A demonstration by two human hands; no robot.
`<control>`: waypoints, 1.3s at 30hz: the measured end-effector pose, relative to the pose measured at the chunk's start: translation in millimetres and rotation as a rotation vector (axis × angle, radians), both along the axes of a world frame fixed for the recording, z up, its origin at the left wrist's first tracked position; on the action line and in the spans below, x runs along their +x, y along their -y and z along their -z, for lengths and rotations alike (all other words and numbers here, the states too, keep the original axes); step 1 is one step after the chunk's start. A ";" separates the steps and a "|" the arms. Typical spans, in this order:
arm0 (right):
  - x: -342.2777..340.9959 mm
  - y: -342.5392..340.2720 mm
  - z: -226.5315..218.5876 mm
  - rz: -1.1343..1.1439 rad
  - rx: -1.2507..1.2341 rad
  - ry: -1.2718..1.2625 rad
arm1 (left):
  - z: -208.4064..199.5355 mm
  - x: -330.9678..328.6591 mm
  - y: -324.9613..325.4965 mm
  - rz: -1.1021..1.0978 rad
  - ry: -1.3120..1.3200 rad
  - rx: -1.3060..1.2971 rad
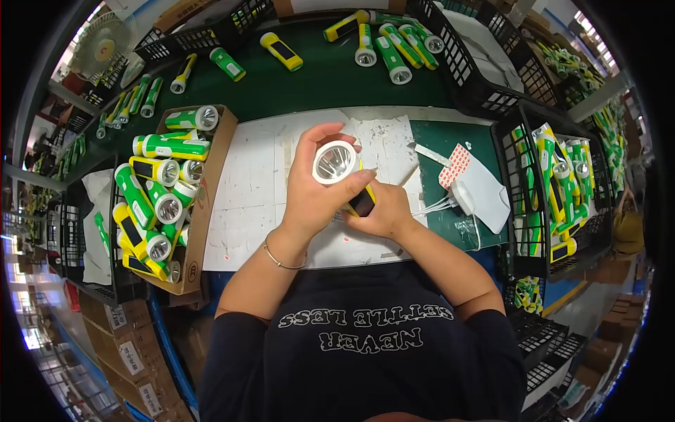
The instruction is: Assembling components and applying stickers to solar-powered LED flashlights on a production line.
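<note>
A flashlight (336, 163) with a white round head and shiny reflector points up at the camera. My left hand (313, 190) wraps around its head from the left, thumb and fingers on the white rim. My right hand (383, 211) grips the yellow and black body (362, 202) underneath, lower right of the head. Both hands hover over a white sheet (253, 190) on the green table (323, 77).
A cardboard box (211, 176) of green and yellow flashlights stands at the left. Loose flashlights (394, 42) lie at the back. Black crates (506, 162) with more flashlights stand at the right. A white charger (464, 197) with a cable and a white bag (485, 186) lie right of my hands.
</note>
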State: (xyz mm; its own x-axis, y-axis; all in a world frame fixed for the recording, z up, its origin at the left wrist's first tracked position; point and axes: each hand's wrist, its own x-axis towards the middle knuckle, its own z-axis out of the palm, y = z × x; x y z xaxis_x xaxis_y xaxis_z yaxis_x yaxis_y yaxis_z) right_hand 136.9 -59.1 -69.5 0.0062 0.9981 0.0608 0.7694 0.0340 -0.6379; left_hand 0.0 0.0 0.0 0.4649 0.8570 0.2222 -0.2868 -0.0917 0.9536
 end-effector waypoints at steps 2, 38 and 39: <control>0.0 1.2 3.3 -0.049 -0.008 -0.036 | 3.3 0.2 2.3 0.008 -0.005 0.056; 26.6 -36.1 -93.0 -0.371 0.557 0.441 | 39.4 -20.8 -30.1 0.170 -0.025 -0.006; 28.5 -36.3 -92.9 -0.377 0.558 0.438 | 40.3 -20.4 -31.3 0.163 -0.005 -0.018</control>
State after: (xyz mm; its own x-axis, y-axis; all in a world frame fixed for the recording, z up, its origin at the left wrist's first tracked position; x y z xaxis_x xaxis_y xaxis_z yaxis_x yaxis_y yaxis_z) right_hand 165.4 -22.8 23.4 -0.4652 0.7500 0.4702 0.8190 0.5663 -0.0931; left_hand -20.4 31.3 -40.3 0.5992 0.7739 0.2051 -0.2921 -0.0272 0.9560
